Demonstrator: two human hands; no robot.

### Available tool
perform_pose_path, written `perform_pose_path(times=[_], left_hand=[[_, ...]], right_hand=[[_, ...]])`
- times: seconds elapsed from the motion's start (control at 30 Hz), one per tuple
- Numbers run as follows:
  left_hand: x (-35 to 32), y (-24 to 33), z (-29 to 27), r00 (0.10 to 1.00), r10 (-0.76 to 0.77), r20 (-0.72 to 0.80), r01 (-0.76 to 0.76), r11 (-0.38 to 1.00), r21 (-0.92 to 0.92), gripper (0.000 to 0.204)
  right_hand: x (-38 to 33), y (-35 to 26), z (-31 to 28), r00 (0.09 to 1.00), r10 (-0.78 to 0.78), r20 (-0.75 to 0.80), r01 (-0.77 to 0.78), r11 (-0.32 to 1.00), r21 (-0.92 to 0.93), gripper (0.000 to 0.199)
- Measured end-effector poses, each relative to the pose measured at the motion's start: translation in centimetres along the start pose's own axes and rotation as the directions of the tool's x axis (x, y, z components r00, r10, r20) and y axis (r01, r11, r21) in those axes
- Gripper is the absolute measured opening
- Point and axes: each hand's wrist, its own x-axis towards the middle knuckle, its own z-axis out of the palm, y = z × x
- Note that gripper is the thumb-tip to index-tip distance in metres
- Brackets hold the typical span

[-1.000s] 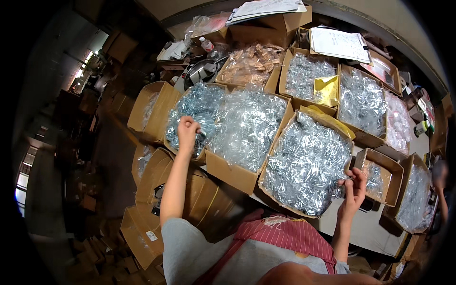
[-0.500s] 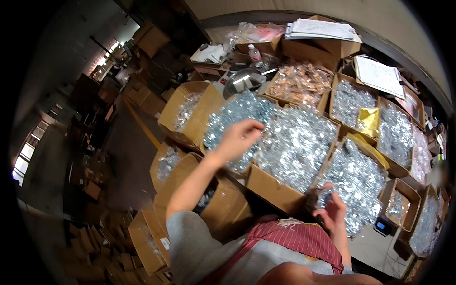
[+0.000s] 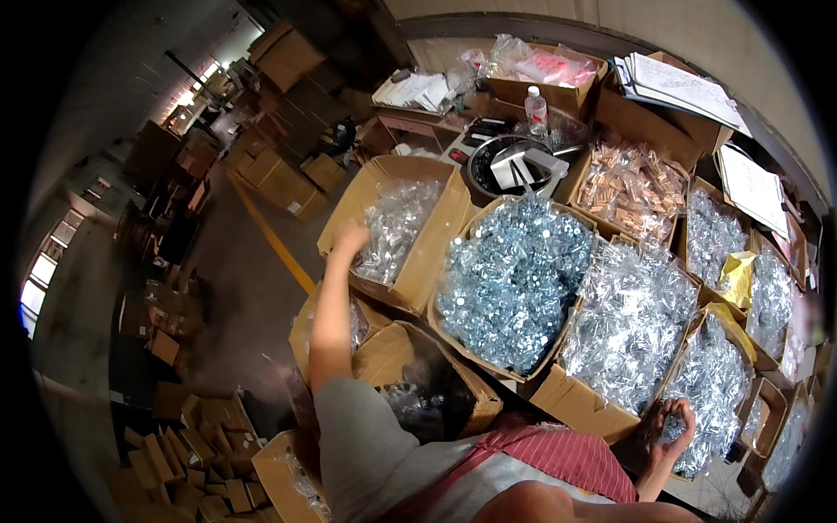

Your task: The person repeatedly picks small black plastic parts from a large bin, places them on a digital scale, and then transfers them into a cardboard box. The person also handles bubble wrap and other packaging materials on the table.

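Many cardboard boxes crowd the view. At the far left we see stacks of flat and closed cartons point(image 3: 187, 453) on the floor point(image 3: 253, 288), which carries a yellow line.

Next comes our left hand point(image 3: 350, 237), stretched out at the end of a straight arm to the near rim of an open box point(image 3: 436, 240) half filled with small clear bags of metal parts point(image 3: 397, 222). The hand rests on or just over that rim with the fingers curled; we cannot tell whether they close on a bag or only touch the cardboard. The bags lie directly ahead and slightly right of this hand, down inside the box, whose long side runs away from us toward the upper left.

Below it, near our grey sleeve, a lower box point(image 3: 453, 388) stands open with darker bags inside.

In the middle sits the fullest box, heaped with blue-silver bagged hardware point(image 3: 514, 279), and beyond it a round metal pan point(image 3: 510, 166) and a plastic bottle point(image 3: 535, 111).

Further right are more boxes of bagged parts point(image 3: 632, 322), one of tan pieces point(image 3: 632, 187), and papers point(image 3: 684, 83).

At the lower right our right hand point(image 3: 670, 429) is closed around a few small bags point(image 3: 673, 427), held by the box corner. So the left hand is the nearer one to the half-filled box.
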Motion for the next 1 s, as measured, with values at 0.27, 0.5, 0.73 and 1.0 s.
perform_pose_path(times=[0.27, 0.5, 0.73, 1.0], left_hand=[[-12.0, 2.9, -5.3, 0.927, 0.372, 0.05, 0.045, 0.022, -0.999, 0.024], [-26.5, 7.1, -0.1, 0.618, 0.739, 0.269, 0.198, 0.185, -0.963, 0.024], [-23.7, 0.2, 0.8, 0.824, 0.534, 0.191, 0.071, 0.237, -0.969, 0.018], [-13.4, -22.6, 13.5, 0.751, -0.459, 0.474, 0.571, 0.812, -0.118, 0.05]], right_hand=[[0.5, 5.0, 12.1, 0.856, 0.365, 0.366, -0.161, 0.861, -0.482, 0.08], [-3.0, 13.0, 24.0, 0.407, 0.798, 0.445, -0.365, 0.589, -0.721, 0.077], [-3.1, 17.6, 22.9, 0.486, 0.857, 0.172, -0.399, 0.393, -0.829, 0.016], [0.3, 15.5, 18.3, 0.754, 0.631, 0.182, -0.421, 0.677, -0.604, 0.019]])
